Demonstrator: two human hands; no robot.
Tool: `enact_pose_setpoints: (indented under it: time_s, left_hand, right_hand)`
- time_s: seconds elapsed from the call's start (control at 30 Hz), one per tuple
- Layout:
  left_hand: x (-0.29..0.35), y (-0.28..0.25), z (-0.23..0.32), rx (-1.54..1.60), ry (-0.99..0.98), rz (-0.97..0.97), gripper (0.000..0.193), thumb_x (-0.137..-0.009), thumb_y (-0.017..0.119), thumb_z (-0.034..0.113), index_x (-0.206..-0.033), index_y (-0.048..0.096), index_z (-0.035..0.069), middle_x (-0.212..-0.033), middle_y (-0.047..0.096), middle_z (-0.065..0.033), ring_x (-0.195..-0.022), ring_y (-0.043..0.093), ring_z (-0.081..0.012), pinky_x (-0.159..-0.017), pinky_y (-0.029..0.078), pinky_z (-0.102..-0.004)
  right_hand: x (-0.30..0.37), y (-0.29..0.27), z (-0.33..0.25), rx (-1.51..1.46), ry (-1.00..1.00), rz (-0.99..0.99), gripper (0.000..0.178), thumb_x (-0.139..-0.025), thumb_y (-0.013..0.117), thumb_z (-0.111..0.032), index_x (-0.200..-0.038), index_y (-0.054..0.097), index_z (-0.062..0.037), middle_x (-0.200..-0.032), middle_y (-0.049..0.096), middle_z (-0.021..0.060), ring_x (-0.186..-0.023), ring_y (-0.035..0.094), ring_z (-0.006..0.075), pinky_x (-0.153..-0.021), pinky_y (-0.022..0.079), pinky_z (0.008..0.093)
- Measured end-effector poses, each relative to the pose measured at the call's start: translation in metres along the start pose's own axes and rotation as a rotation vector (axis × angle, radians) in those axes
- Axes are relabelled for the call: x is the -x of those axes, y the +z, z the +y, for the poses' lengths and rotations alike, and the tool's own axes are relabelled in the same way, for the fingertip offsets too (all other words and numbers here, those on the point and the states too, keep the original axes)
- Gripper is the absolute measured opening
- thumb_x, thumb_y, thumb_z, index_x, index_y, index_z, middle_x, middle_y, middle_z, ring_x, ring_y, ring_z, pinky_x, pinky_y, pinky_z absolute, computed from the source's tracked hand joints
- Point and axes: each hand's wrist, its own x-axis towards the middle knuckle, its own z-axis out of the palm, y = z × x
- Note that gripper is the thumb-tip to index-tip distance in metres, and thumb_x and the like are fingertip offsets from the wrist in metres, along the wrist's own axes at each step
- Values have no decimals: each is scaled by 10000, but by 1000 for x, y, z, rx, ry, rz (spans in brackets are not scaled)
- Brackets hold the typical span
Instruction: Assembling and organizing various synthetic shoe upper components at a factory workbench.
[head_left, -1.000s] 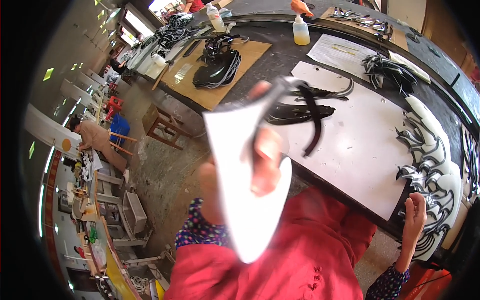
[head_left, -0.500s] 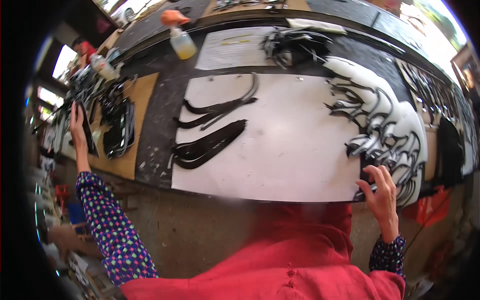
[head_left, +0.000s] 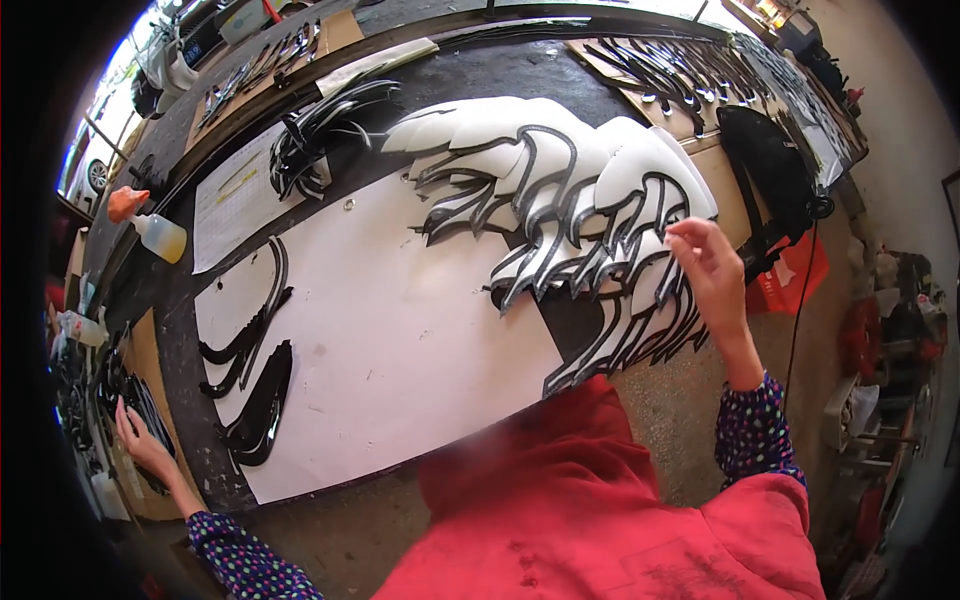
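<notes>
At the left end of the bench my left hand (head_left: 143,442) reaches to a pile of glossy black strips (head_left: 152,405) on brown cardboard. Its fingers are stretched out against the strips; I see nothing gripped in them. My right hand (head_left: 712,268) is over the right side of a large wing-like layout of white feather-shaped pieces with black edging (head_left: 560,165). Thumb and fingertips are pinched together there, and anything between them is too small to tell. Several curved black strips (head_left: 262,400) lie on the left part of a white board (head_left: 400,340).
A spray bottle (head_left: 160,238) with an orange head stands beyond the board, near a printed sheet (head_left: 235,205) and a bundle of black strips (head_left: 325,135). More dark strips lie on cardboard (head_left: 635,90) at the far right. A red bag (head_left: 790,280) hangs by the bench's right edge.
The view has swung to the right, bringing more of the feather-shaped pieces into sight. My right hand has gone from their near edge to over them, fingers closing; my left stays by the black strips.
</notes>
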Motion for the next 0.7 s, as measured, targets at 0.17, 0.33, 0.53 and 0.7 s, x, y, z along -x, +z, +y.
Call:
enact_pose_setpoints:
  time_s: [0.17, 0.33, 0.53, 0.7]
  left_hand:
    - [28, -59, 238, 309, 198, -230, 271, -978, 585, 79, -1232, 676, 44, -1291, 629, -84, -1205, 563, -231, -1053, 401, -348]
    - [77, -47, 343, 486, 347, -408, 175, -851, 704, 95, -1024, 727, 103, -1165, 654, -17, -1114, 585, -211, -970, 367, -362]
    - [133, -64, 386, 681, 365, -530, 227, -857, 639, 45, -1046, 722, 139, -1220, 620, -18, -1148, 564, -202, -1004, 325, -407]
    - [156, -84, 419, 877, 424, -619, 281, -867, 613, -1, -1085, 715, 142, -1233, 614, -23, -1177, 554, -199, -1025, 324, -412]
  right_hand:
    - [-121, -18, 95, 496, -208, -169, 650, -865, 729, -210, -1410, 454, 12, -1378, 543, 240, -1291, 521, 358, -1090, 388, 389]
    - [-167, -26, 118, 435, 83, -399, 989, -698, 866, -151, -1498, 316, 40, -1248, 594, 217, -1132, 594, 283, -958, 486, 365]
    - [-174, -48, 99, 150, 273, -579, 598, -657, 846, -130, -1158, 541, -12, -1019, 642, 61, -924, 622, 163, -816, 508, 281]
    - [-136, -98, -11, 30, 99, -438, 438, -659, 786, -95, -1013, 531, -55, -899, 588, 22, -827, 571, 120, -772, 484, 288]
